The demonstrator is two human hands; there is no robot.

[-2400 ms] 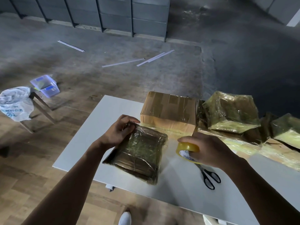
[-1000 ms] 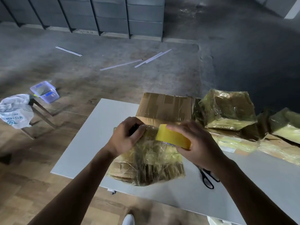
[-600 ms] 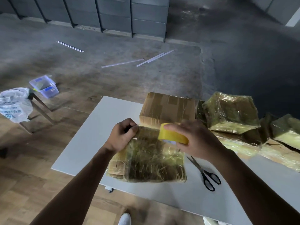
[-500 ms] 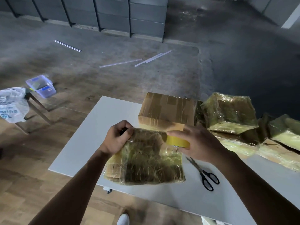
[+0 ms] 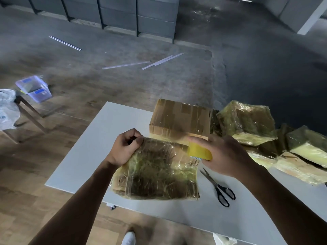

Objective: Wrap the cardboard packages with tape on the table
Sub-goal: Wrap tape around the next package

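A flat cardboard package (image 5: 157, 172), covered in shiny clear tape, is held tilted up over the near left part of the white table (image 5: 99, 144). My left hand (image 5: 124, 147) grips its upper left corner. My right hand (image 5: 224, 156) holds a yellow roll of tape (image 5: 199, 152) at the package's upper right corner, where a strip of tape runs from the roll onto the package.
A taped brown box (image 5: 180, 119) stands just behind the package. Several wrapped packages (image 5: 247, 122) pile up at the right. Black scissors (image 5: 219, 188) lie on the table right of the package. A plastic container (image 5: 33, 88) and white bag (image 5: 7, 108) sit on the floor at left.
The package was lifted from lying on the table and turned to face me. My right hand brought the tape roll up from the table to the package's top edge, then slid it right.
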